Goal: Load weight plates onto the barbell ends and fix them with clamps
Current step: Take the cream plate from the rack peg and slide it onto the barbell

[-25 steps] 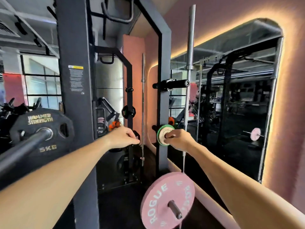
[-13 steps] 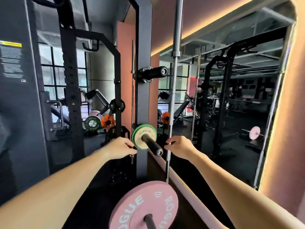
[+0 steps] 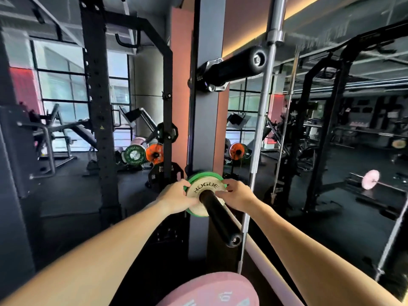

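From the head view I see a gym: dark rubber floor (image 3: 66, 195), black rack uprights (image 3: 97, 107), windows at upper left, a wall mirror (image 3: 331, 129) filling the right. At frame centre a grey post (image 3: 207, 107) carries a black storage peg (image 3: 218, 215) holding a small white-and-green weight plate (image 3: 204, 187). My left hand (image 3: 176, 198) grips its left rim, my right hand (image 3: 239, 196) curls round its right edge. A pink plate (image 3: 209, 290) sits at bottom centre. Half a second ago both hands hung just short of the plate; now they touch it, and the view sits closer.
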